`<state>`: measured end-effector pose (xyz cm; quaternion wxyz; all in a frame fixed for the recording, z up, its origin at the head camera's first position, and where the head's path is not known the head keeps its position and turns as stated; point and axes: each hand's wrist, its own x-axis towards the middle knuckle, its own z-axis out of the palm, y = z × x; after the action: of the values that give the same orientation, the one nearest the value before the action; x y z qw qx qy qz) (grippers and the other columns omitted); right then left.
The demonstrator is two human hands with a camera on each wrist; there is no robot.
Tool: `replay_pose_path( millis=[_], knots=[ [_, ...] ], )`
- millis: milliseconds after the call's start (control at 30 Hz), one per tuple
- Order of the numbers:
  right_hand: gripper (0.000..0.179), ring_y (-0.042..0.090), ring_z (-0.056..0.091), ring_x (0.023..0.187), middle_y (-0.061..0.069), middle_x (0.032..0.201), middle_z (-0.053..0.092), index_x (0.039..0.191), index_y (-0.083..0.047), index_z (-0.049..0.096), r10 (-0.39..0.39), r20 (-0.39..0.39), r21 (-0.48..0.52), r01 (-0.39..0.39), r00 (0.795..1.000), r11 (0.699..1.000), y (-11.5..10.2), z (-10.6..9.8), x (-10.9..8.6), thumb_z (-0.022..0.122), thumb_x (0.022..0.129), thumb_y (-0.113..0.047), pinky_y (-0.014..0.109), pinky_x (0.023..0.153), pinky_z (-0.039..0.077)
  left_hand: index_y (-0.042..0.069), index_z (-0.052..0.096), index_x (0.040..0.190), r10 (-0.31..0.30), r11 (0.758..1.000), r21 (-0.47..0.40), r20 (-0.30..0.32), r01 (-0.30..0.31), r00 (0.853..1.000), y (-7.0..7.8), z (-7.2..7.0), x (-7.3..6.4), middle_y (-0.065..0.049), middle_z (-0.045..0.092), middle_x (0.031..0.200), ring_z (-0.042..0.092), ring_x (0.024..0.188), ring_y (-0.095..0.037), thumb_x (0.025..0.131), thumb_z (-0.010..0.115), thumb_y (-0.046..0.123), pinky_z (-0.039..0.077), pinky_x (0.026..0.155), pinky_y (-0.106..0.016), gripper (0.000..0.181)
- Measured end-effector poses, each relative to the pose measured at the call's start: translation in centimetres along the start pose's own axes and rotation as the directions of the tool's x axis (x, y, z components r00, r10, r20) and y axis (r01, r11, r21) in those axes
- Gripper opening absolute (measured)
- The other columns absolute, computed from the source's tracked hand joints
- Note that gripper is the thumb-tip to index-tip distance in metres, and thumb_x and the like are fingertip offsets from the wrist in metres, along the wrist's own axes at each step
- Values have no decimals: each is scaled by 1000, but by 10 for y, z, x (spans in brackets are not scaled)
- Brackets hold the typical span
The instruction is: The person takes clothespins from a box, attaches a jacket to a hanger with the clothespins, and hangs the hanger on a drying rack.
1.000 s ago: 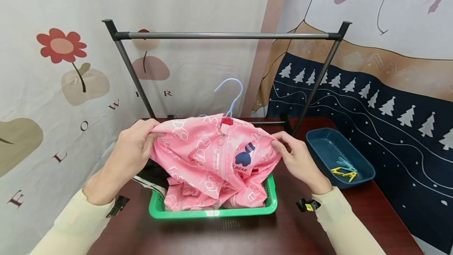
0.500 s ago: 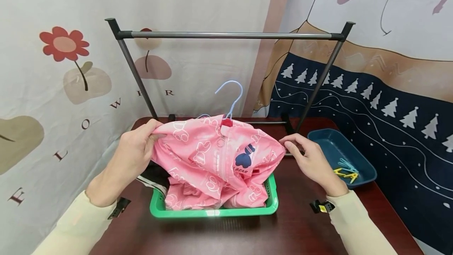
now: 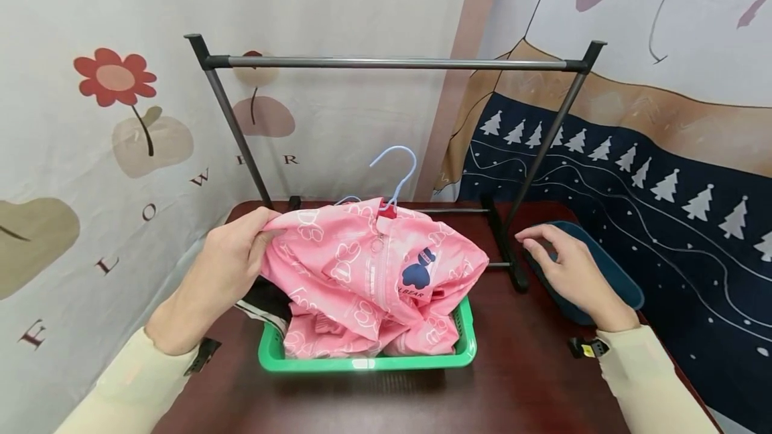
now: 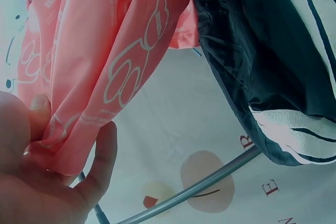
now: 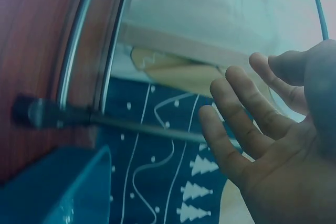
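Observation:
A pink zip-up jacket [image 3: 356,266] with white bear outlines and a dark blue bear print lies heaped over the green basket [image 3: 362,365]. From its collar rises the hook of a light blue hanger [image 3: 407,176]. My left hand [image 3: 232,260] pinches the jacket's left shoulder; in the left wrist view the pink cloth [image 4: 89,72] runs between thumb and fingers. My right hand [image 3: 575,276] holds nothing and hovers right of the jacket, overlapping the blue bin [image 3: 621,273]. In the right wrist view its fingers [image 5: 236,98] are loosely bent and spread.
Behind the basket stands a grey metal rack with a top bar [image 3: 392,63] and a black foot [image 3: 512,266]. A black garment [image 3: 265,297] with white stripes hangs over the basket's left side. Printed curtains [image 3: 338,5] back the dark red table [image 3: 289,400].
My right hand has let go of the jacket's right shoulder and moved right, over the blue bin, covering the clothespins there. The left hand keeps its grip.

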<state>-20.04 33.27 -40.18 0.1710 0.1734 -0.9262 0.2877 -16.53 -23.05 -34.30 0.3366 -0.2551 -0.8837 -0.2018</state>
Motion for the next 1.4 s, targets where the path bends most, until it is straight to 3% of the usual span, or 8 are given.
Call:
replay_pose_path(
  millis=[133,267,500,633,933,1233,1400],
  knots=[
    [22,30,74,119,11,137,81,138,-18,79,7,44,-33,-5,999,999,11,-5,-1,68,119,-17,24,92,60,8,75,122,-4,1000,12,14,3,1000,0,-1,-8,-6,80,108,73,92,-21,100,81,-10,62,88,-42,28],
    [22,33,74,117,16,139,80,138,-13,79,-12,85,-71,19,996,997,23,-10,5,69,118,-14,45,91,66,8,75,122,-14,1000,20,9,14,1000,-2,-1,-12,-6,79,108,72,91,-19,100,82,-9,63,87,-37,28],
    [21,26,73,102,20,137,78,136,-9,79,38,166,-146,-13,985,989,48,-21,13,70,118,-15,34,83,61,8,76,121,-14,1000,21,-7,15,1000,-3,0,-13,-5,78,105,69,87,-17,101,82,-8,59,83,-29,27],
    [22,27,72,102,23,134,77,136,-6,78,91,214,-168,-55,973,984,63,-25,15,70,119,-16,36,83,60,8,76,121,-19,1000,18,-8,19,1000,-4,0,-14,-4,78,104,67,85,-15,100,83,-8,55,80,-21,28],
    [19,29,76,104,18,121,80,128,0,79,135,300,-224,-68,944,972,92,-35,15,76,114,-12,38,83,62,8,75,124,-24,998,50,-27,26,999,-5,4,-15,-10,77,98,65,81,-20,101,82,-7,60,70,-45,28],
    [23,46,81,111,30,124,82,128,9,77,167,408,-232,-75,898,970,118,-39,16,73,111,-4,63,93,67,9,75,123,-34,998,58,-25,35,999,-5,4,-15,-10,77,97,66,80,-20,101,83,-4,62,69,-48,27],
    [23,41,78,102,26,115,81,126,10,77,199,438,-267,-84,877,960,130,-39,15,77,108,-6,60,87,66,9,75,123,-31,997,65,-25,32,999,-6,5,-14,-10,74,94,61,77,-18,101,83,-4,57,66,-43,26]
  ],
)
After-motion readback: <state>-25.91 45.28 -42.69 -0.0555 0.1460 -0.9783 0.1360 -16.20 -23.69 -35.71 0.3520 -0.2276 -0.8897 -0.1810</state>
